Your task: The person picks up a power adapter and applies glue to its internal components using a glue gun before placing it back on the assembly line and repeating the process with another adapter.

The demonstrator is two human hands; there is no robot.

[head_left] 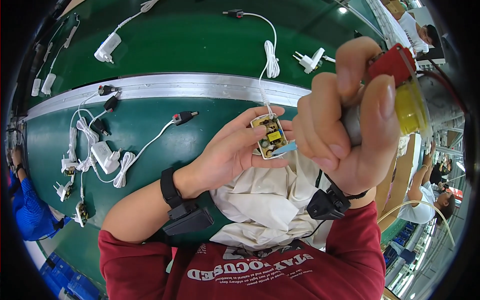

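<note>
My left hand (220, 155) holds an opened white power adapter half-shell, thumb on one edge and fingers beneath. Inside sits a circuit board (267, 145) with a yellow transformer and small components. Its white cable (271, 60) runs away over the metal rail to a black barrel plug (233, 13). My right hand (345, 120) is closed around a tool with a yellow collar (409, 107) and a red part (392, 64). A tapered light blue tip (286, 148) shows between that hand and the board's lower edge; its joint to the tool is hidden by my fingers.
Several white adapters (106, 157) with coiled cables and black plugs lie on the green bench at left. Beyond the metal rail (200, 86), another adapter (106, 48) and a plug piece (309, 60) lie on the green surface. White cloth (265, 200) covers my lap. Other people are at both sides.
</note>
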